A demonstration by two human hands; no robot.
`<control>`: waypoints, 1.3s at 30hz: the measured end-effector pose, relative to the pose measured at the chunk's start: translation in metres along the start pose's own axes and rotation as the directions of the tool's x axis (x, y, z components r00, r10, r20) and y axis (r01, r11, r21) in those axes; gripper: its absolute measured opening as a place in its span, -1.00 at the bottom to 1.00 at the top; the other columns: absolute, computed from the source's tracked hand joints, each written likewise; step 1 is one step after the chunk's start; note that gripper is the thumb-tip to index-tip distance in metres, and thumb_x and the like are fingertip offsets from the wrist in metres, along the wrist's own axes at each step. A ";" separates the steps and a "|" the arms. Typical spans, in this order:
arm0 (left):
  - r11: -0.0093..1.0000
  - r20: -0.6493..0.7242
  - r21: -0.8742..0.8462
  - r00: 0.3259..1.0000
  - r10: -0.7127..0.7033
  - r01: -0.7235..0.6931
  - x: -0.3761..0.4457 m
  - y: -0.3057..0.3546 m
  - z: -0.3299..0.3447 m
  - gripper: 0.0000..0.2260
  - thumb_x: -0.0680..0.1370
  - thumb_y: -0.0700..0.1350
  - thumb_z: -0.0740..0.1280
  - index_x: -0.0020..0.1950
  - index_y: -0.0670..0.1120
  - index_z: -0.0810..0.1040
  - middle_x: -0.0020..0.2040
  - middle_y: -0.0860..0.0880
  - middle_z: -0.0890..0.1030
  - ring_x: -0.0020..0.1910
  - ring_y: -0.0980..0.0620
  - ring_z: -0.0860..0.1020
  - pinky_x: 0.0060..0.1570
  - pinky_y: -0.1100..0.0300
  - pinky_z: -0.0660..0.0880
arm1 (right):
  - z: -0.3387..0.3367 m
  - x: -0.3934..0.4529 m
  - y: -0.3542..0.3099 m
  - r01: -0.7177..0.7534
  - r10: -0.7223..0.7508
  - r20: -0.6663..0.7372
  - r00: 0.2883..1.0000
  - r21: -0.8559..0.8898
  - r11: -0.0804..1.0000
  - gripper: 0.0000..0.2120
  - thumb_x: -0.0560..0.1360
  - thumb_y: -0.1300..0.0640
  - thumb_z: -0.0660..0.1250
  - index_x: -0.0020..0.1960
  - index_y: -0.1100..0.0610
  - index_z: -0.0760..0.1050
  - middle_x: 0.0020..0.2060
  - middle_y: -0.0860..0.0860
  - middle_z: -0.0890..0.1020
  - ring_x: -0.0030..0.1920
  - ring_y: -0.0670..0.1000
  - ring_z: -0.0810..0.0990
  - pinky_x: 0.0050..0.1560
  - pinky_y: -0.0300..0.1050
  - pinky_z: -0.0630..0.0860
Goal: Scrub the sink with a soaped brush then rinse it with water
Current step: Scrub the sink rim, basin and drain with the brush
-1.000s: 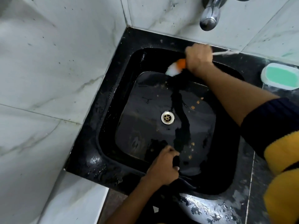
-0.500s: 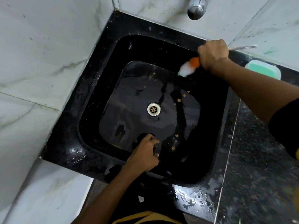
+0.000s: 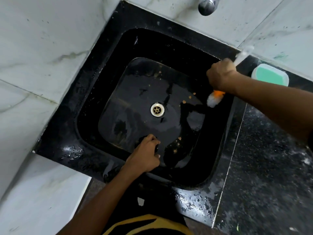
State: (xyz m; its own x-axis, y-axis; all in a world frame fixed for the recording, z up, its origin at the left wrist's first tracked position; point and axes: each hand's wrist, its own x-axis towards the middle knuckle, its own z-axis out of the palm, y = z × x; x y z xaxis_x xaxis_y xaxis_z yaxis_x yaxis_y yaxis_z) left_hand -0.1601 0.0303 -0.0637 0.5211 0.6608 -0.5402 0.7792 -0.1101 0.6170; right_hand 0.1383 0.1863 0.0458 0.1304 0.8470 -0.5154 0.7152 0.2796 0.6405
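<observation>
Gripping brush (image 3: pixel 213 99) handle, right hand (image 3: pixel 221 75) above bristles at sink (image 3: pixel 94 92) right wall.

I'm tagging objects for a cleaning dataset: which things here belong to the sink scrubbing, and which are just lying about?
Part of the job:
- sink
- brush, gripped by the right hand
- tap, for the rinse
- soap in its dish, likely for the brush
- left hand, curled on the sink's near edge

Just lying about:
- white scrap on the floor
- speckled counter

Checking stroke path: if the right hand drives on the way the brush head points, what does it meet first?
Probably the black sink's wet floor beside the orange-and-white bristled brush in the right hand; depth unclear.
</observation>
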 end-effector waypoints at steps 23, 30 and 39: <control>0.999 -0.003 -0.046 1.000 0.000 0.000 -0.005 0.003 -0.007 -0.67 0.52 -0.14 0.42 0.26 -0.19 0.53 0.22 0.05 0.37 0.20 -0.02 0.48 0.27 0.04 0.46 | -0.015 -0.177 -0.156 0.798 -0.790 0.154 0.593 0.021 0.603 -0.77 0.54 0.14 0.26 0.15 0.11 0.60 0.12 0.05 0.65 0.14 0.11 0.62 0.04 -0.08 0.50; 0.997 -0.029 -0.080 1.000 -0.013 0.010 -0.003 0.001 -0.007 -0.67 0.51 -0.30 0.30 0.28 -0.22 0.52 0.21 0.00 0.39 0.19 -0.02 0.47 0.27 0.02 0.48 | -0.004 -0.148 -0.115 0.660 -0.647 0.154 0.747 -0.055 0.749 -0.71 0.61 0.15 0.13 0.18 0.09 0.58 0.16 0.07 0.62 0.14 0.14 0.60 -0.02 -0.09 0.49; 0.661 -0.514 -0.746 0.705 -0.489 -0.086 0.000 -0.012 -0.048 -0.69 0.47 -0.40 0.28 -0.08 -0.01 0.66 -0.05 -0.09 0.68 -0.12 0.09 0.65 -0.04 0.28 0.55 | -0.074 -0.159 -0.210 0.707 -0.609 -0.363 0.705 0.293 0.644 -0.72 0.59 0.15 0.11 0.08 0.08 0.60 0.01 0.06 0.66 -0.01 0.11 0.63 -0.23 -0.10 0.31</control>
State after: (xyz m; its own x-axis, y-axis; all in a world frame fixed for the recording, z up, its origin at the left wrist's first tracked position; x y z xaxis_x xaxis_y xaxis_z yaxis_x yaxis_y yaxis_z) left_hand -0.1858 0.0678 -0.0433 -0.1928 0.9013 -0.3879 0.2102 0.4241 0.8809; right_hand -0.0830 0.0259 0.0356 -0.5927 0.5909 -0.5473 0.7537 0.6465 -0.1183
